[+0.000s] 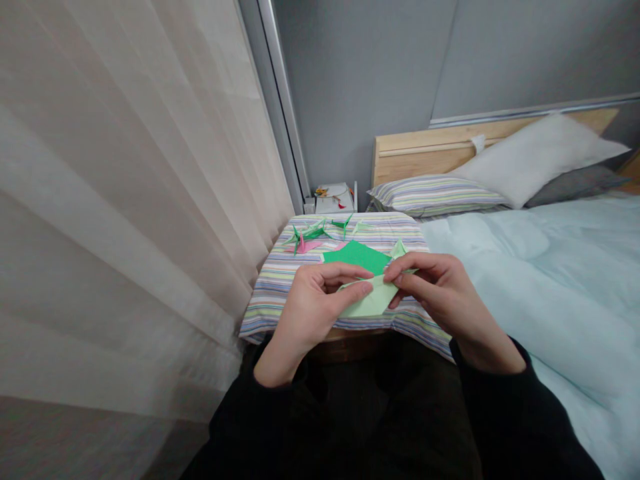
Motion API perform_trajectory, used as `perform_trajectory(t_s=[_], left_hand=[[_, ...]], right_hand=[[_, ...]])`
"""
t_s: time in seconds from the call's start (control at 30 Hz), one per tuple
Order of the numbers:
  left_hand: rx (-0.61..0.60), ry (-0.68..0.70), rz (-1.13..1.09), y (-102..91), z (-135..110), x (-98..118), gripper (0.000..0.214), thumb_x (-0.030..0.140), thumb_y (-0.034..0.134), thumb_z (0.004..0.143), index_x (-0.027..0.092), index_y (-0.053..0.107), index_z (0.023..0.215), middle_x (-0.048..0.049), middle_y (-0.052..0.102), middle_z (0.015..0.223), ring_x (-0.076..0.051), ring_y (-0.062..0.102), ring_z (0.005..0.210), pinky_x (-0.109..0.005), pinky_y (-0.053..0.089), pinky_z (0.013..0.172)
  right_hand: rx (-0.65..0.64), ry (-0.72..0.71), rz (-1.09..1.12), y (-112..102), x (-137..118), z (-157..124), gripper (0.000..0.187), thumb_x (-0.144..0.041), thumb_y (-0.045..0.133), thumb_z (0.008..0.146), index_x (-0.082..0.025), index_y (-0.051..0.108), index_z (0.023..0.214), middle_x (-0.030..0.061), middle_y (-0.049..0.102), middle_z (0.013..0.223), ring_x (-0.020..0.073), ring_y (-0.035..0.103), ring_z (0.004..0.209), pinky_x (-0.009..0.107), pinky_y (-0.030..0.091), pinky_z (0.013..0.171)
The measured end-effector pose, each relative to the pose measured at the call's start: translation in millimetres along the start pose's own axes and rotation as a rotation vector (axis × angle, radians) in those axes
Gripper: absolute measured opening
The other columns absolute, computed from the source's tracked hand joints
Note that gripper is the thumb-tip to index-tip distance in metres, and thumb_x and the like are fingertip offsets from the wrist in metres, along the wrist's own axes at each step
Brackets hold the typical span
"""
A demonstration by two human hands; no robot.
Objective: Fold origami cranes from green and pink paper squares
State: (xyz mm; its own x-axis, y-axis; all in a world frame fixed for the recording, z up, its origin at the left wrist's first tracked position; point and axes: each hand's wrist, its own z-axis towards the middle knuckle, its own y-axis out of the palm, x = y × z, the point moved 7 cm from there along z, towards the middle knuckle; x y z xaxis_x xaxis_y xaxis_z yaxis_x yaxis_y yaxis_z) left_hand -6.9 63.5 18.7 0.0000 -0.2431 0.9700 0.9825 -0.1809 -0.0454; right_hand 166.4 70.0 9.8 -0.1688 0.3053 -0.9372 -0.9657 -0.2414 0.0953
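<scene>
Pinching pale green origami paper (367,300) by its edges with left hand (310,313) and right hand (440,293); light, soft, creases easily.

Head-worn view, forward and down

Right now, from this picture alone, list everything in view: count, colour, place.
curtain: one, off-white, left side
wall: one, grey, behind the bed
headboard: one, pale wood, far end of bed
pillows: three, white, striped, grey, at headboard
duvet: one, pale blue, on bed
box: one, white, beyond the cushion
cushion: one, pastel-striped, before the person
paper cranes: at least two, green, on cushion
pink paper: one, pink, beside the cranes
loose paper: one, bright green, on cushion
folded paper: one, pale green, in both hands
left hand: one, bare, holding folded paper
right hand: one, bare, pinching folded paper
sleeves: two, black, on both forearms
</scene>
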Motion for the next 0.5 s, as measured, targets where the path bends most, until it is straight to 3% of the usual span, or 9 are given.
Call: perform_trajectory(t_s=[0.17,0.37,0.5], left_hand=[[0.009,-0.066,-0.041,-1.1,0,-14,0.017,0.027,0.085,0.073,0.019,0.082,0.088,-0.004,0.078,0.074,-0.015,0.067,0.061,-0.025,0.05,0.059],[-0.01,-0.105,-0.099,4.6,4,-19,0.021,0.034,0.088,0.072,0.017,0.08,0.082,-0.0052,0.08,0.079,-0.016,0.071,0.069,-0.026,0.053,0.066],[-0.037,-0.159,-0.108,9.3,4,-21,0.027,0.034,0.092,0.065,0.017,0.079,0.081,-0.0049,0.079,0.077,-0.017,0.07,0.066,-0.027,0.054,0.065]], right_hand=[[0.144,-0.107,-0.032,-4,-8,2,0.017,-0.027,0.086,0.074,-0.018,0.075,0.082,0.0013,0.071,0.078,0.0141,0.067,0.064,0.027,0.063,0.058],[0.135,-0.109,-0.124,4,-4,3,0.013,-0.025,0.083,0.076,-0.017,0.075,0.082,0.0014,0.071,0.072,0.0143,0.066,0.062,0.027,0.057,0.058],[0.167,-0.094,-0.073,5,-2,4,0.023,-0.026,0.082,0.077,-0.018,0.073,0.097,0.0012,0.074,0.074,0.0153,0.068,0.065,0.027,0.056,0.061]])
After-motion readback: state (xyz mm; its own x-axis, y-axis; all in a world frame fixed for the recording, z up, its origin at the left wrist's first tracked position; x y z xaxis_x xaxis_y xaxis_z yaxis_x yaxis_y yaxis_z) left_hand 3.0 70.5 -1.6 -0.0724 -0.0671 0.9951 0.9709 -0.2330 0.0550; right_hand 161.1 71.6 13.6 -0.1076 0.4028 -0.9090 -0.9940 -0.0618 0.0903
